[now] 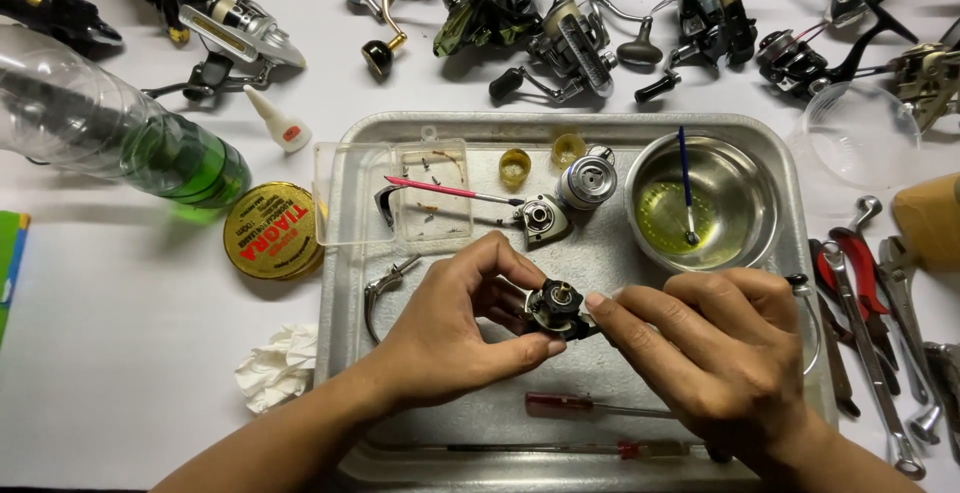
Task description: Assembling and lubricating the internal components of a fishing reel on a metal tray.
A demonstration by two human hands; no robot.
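A small black reel part (pixel 553 308) was gripped by the closed left hand (pixel 450 328) and steadied by the right hand's (pixel 715 353) pinching fingers (pixel 620 313) over the metal tray (pixel 600 253), near the tabletop's front edge, so loose pieces were caught.

reel part (pixel 556 309): underside hidden by hands | tiny pieces in clear box (pixel 432 193): too small to tell | bottle (pixel 110 123): cut off at left edge

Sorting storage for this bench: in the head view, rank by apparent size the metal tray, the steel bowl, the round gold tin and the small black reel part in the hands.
1. Metal tray, by far the largest.
2. Steel bowl.
3. Round gold tin, somewhat smaller than the bowl.
4. Black reel part, smallest, pinched between the left hand and right hand.
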